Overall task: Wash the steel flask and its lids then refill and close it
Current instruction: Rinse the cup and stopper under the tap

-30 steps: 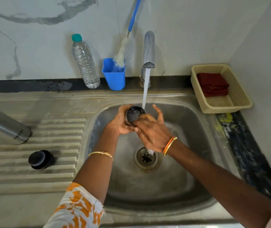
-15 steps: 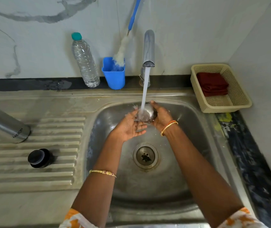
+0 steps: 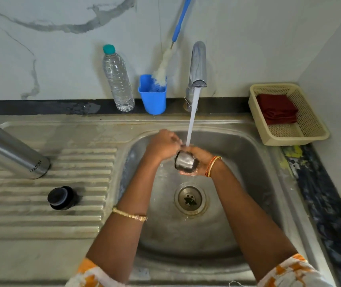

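Note:
Over the sink basin (image 3: 248,204), my right hand (image 3: 200,160) cradles the steel cap lid (image 3: 185,162) of the flask, its shiny side turned toward me. Water from the tap (image 3: 197,67) falls just behind the lid onto my fingers. My left hand (image 3: 162,145) rests against the lid's upper left edge, fingers curled on it. The steel flask (image 3: 10,150) lies tilted on the ribbed drainboard at the left. A black inner lid (image 3: 61,198) sits on the drainboard in front of the flask.
Against the back wall stand a clear plastic water bottle (image 3: 118,79) and a blue cup (image 3: 152,96) holding a bottle brush (image 3: 162,67). A cream basket (image 3: 310,129) with a red cloth (image 3: 276,108) sits at the right. The drain (image 3: 190,198) lies below my hands.
The lid has been turned over under the stream and passed around between both hands. It now sits lower in my right palm, and my left hand has come up on top of it.

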A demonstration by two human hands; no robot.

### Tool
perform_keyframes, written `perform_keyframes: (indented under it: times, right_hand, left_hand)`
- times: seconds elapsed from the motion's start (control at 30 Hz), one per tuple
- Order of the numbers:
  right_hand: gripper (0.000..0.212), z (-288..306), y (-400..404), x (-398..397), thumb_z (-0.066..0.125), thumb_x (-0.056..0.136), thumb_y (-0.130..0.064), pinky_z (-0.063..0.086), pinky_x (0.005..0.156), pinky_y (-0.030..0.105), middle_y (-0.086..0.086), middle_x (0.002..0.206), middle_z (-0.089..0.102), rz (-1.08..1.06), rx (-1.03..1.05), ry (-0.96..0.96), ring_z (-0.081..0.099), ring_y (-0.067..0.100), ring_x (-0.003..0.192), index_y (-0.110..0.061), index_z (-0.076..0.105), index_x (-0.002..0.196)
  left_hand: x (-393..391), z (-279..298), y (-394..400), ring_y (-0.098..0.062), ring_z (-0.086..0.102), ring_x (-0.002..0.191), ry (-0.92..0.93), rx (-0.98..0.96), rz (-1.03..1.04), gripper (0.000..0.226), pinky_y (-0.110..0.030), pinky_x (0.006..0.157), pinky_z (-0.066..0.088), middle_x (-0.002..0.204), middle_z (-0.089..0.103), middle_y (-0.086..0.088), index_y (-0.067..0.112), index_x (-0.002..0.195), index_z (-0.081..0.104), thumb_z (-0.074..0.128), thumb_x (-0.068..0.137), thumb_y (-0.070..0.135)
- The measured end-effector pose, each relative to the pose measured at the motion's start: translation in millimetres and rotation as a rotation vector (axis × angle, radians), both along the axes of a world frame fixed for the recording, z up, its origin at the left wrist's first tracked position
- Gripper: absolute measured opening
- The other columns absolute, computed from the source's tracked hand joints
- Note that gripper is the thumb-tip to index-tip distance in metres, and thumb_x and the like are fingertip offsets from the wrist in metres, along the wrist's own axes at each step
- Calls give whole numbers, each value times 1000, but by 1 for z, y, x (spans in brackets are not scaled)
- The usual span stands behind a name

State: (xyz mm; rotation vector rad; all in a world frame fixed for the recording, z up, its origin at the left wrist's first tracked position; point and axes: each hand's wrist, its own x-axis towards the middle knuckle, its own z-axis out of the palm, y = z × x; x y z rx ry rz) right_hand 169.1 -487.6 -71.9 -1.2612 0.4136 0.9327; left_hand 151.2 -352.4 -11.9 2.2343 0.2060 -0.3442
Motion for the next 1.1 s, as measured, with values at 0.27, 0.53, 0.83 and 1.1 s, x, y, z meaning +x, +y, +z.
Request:
perform_keyframes:
  times: [0.27, 0.53, 0.83, 1.1]
  right_hand:
    - [32, 0, 4, 6, 78, 72, -30, 50, 74, 30, 7, 96, 61, 374, -677, -1036, 57, 20, 85, -12, 60, 92]
    - [29, -4, 8, 11, 82, 67, -24, 45, 67, 27, 10, 91, 62, 241, -655, -1104, 57, 20, 77, -11, 62, 85]
    - [74, 84, -31, -6, 88, 58, -31, 56, 71, 30, 7, 106, 58, 43, -137, -566, 63, 21, 91, -21, 42, 114]
    - [52, -14, -45, -51, 83, 54, -43, 56, 78, 39, 13, 104, 69, 379, -849, -402, 65, 29, 91, -13, 67, 93]
  left_hand:
    - [62, 18, -29, -24, 62, 92, -221, -169, 44, 24, -29, 75, 52, 100, 66, -12, 1, 109, 64, 51, 89, -6]
    - [81, 28, -20, -26, 40, 136, -84, 43, -235, 75, -29, 105, 39, 155, 31, -7, 21, 151, 24, 46, 88, -13]
    - [21, 4, -5, -16, 61, 97, 42, -465, 100, 19, -33, 90, 47, 102, 65, 1, 23, 106, 61, 47, 98, 12]
    - [-51, -56, 4, -14, 53, 73, 332, -362, 217, 18, -23, 63, 36, 86, 64, -1, 20, 84, 61, 49, 92, 10]
